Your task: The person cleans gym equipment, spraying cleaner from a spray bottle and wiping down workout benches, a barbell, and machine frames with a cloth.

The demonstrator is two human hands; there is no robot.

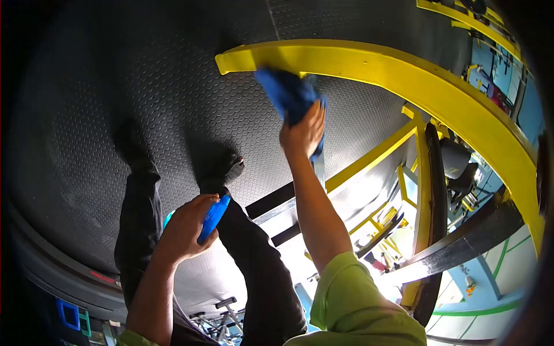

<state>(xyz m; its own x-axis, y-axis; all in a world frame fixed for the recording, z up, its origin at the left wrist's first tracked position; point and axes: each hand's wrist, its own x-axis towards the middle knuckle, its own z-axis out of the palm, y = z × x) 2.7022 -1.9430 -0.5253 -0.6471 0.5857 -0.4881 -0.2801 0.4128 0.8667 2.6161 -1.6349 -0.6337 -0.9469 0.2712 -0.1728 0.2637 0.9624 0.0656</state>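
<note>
My right hand (303,131) is closed on a crumpled blue cloth (288,95), slightly blurred. The cloth is at the lower edge of a yellow metal beam (358,59), near its left end; I cannot tell how firmly it touches. Lower down, in front of my legs, my left hand (187,228) is wrapped round what looks like a spray bottle (213,219) with a blue plastic head. A bit of teal shows behind that hand, and its fingers hide the rest of the bottle.
Black textured rubber flooring (86,144) lies under my feet. The yellow beam curves down the right side, joined to yellow bars (372,158) and a dark padded part (435,190). More gym equipment (222,323) stands behind my legs. A black machine edge (63,259) runs along the lower left.
</note>
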